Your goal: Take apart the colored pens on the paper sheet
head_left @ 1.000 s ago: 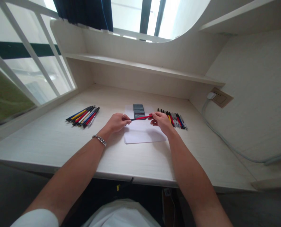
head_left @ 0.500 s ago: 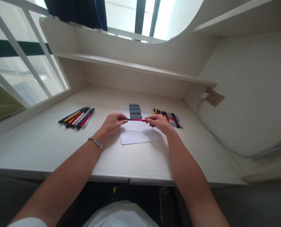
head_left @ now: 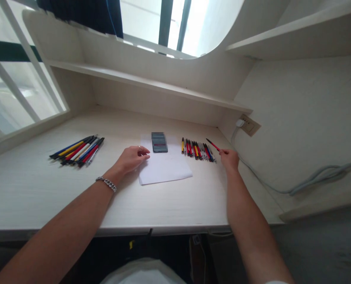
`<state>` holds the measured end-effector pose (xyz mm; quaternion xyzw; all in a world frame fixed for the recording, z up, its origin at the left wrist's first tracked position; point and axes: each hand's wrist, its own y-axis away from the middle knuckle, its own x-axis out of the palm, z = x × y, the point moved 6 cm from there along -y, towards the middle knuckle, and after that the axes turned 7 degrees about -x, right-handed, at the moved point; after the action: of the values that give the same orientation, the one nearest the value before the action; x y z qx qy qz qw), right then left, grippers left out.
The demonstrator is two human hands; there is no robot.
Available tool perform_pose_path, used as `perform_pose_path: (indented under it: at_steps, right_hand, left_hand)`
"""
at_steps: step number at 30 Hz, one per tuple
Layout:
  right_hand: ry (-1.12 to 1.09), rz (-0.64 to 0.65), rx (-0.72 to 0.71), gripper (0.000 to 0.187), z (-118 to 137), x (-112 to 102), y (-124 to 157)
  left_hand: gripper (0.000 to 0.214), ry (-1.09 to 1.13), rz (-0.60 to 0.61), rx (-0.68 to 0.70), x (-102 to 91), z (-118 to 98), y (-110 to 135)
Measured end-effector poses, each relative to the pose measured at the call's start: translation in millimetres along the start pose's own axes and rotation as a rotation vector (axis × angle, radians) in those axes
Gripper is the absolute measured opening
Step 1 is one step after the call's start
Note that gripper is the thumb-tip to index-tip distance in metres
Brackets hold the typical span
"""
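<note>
A red pen with a black end (head_left: 213, 144) is pinched in my right hand (head_left: 229, 159), just right of a row of pens (head_left: 196, 150) laid side by side. Its black end points up and to the left. My left hand (head_left: 133, 158) rests at the left edge of a white sheet of paper (head_left: 165, 170), fingers loosely bent and apart, holding nothing. Beyond the sheet's middle lies a dark phone (head_left: 159, 142), its screen blurred out. Over on the left, a loose heap of pens (head_left: 79, 152) in yellow, red, blue, white and black lies slanted on the desk.
The white desk (head_left: 119, 211) is bounded at the back by a shelf (head_left: 152, 83) and on the right by a wall. A white plug sits in the wall socket (head_left: 250, 125); its grey cable (head_left: 261, 180) runs down along the right side.
My left hand has let go of the red pen and stays near the paper. My right hand has carried the pen rightward past the row. The view has turned a little right.
</note>
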<state>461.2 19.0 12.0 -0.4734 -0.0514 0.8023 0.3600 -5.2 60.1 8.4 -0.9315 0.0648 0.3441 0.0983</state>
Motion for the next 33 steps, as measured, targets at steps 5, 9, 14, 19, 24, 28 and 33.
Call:
perform_pose_path:
  at_steps: [5, 9, 14, 19, 24, 28, 33]
  right_hand:
    - [0.084, 0.067, 0.110, 0.028, -32.9, -1.4, 10.0]
    - [0.110, 0.154, 0.077, 0.027, -25.1, 7.0, 11.1]
    - [0.100, 0.232, 0.023, 0.025, -21.5, 11.5, 9.8]
    - [0.117, 0.258, -0.014, 0.027, -16.1, 13.8, 10.2]
    - [0.127, 0.276, -0.021, 0.028, -9.3, 13.9, 12.9]
    - [0.143, 0.174, -0.058, 0.030, 9.1, 6.0, 15.9]
    - [-0.053, 0.180, -0.282, 0.029, 75.5, 15.1, 36.6]
  left_hand:
    - [0.028, -0.030, 0.003, -0.006, 0.8, 3.9, -0.9]
    - [0.030, -0.034, 0.017, -0.004, 1.8, 5.0, -0.4]
    - [0.027, -0.029, 0.019, -0.013, 2.8, 3.5, 0.3]
    - [0.022, -0.007, 0.002, -0.010, 2.4, 0.6, 1.0]
    - [0.023, -0.042, -0.006, -0.003, -2.1, 1.0, 1.4]
    - [0.022, -0.165, -0.060, -0.060, -13.8, 10.0, -1.5]
    - [0.019, -0.395, -0.118, -0.181, -41.4, 29.7, -6.4]
